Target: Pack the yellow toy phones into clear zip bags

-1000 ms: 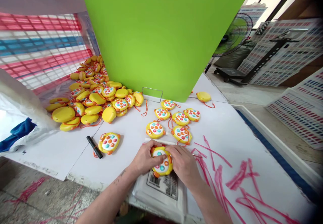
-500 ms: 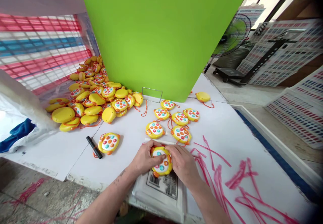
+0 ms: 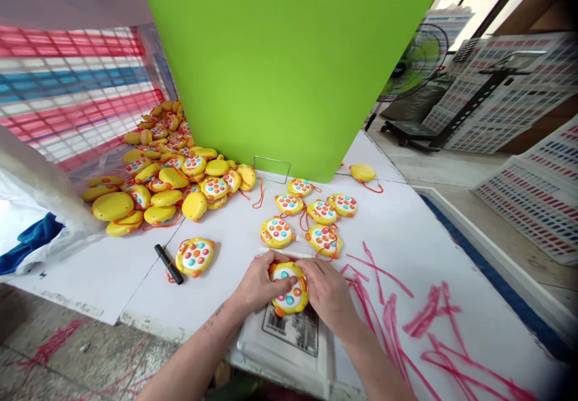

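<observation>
Yellow button toy (image 3: 289, 300), gripped in both hands (image 3: 255, 283), over a labelled pale case (image 3: 280, 357)

Yellow dotted toy (image 3: 294, 303), green panel (image 3: 289, 76), pink strips (image 3: 425, 317)

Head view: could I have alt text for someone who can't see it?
Two bare hands hold a yellow duck-like toy over a labelled white plastic object on a white table. Similar toys lie scattered beyond and heaped at left, near a tall green panel; pink strips lie at right.
</observation>
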{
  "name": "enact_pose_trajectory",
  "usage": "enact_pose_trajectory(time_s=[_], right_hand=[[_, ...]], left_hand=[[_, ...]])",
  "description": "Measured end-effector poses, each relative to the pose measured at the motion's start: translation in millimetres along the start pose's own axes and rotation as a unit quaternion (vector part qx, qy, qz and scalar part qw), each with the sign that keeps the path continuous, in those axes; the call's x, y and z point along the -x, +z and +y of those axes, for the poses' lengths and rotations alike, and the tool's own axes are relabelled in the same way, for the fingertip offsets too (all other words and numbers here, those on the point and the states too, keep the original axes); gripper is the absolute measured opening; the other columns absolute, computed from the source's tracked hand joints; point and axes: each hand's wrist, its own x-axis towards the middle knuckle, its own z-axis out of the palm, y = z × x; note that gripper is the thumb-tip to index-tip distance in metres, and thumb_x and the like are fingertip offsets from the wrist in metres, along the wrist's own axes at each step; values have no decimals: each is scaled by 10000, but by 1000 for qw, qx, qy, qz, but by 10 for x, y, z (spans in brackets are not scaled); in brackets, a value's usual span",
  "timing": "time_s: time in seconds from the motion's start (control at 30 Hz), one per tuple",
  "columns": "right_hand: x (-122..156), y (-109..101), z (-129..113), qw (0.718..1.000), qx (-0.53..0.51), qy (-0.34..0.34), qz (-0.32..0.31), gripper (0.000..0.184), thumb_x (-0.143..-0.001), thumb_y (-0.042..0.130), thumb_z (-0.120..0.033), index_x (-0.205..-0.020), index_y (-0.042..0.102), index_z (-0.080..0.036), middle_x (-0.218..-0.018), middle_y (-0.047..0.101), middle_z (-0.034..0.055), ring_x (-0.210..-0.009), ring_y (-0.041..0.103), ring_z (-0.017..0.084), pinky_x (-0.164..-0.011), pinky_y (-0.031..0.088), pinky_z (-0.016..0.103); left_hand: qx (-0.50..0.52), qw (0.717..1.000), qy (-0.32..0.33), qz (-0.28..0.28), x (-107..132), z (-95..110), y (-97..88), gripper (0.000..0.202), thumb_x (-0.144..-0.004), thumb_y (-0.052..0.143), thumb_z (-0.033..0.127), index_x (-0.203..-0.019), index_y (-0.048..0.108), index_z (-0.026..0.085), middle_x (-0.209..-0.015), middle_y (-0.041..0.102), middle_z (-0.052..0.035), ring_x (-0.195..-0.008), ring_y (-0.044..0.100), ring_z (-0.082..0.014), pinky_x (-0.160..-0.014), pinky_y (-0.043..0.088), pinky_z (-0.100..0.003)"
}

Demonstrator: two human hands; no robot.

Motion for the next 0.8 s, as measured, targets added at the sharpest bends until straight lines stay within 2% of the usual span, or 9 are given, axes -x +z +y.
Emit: enact_pose_trajectory(time_s=[0.2,0.57,0.8], right_hand=[[5,-1,10,1000,-4,0,-4,311,-822,374,2,-910,597,-196,-865,668,66,-791,613,206,-697,490,326],[18,40,-5,997,-74,-3,14,291,-872,382,-53,-1014,582,-209,-959,676,75,-893,636,206,-771,534,353],[18,35,-32,996,-85,40,-7,236,-899,377,-95,-1016,549,-206,-930,669,67,-830,636,202,-719,523,333]], left_hand=[[-1,1000,3,-3,-2,-4,-3,299,-703,687,264,-965,595,154,-928,687,-33,-789,612,-164,-713,495,-262],[14,1000,12,4,3,-68,14,308,-705,689,265,-978,589,164,-912,672,-14,-780,601,-155,-711,491,-255],[73,996,31,-48,13,-107,-64,513,-671,753,379,-1077,543,146,-993,639,-59,-889,604,-199,-788,499,-290]])
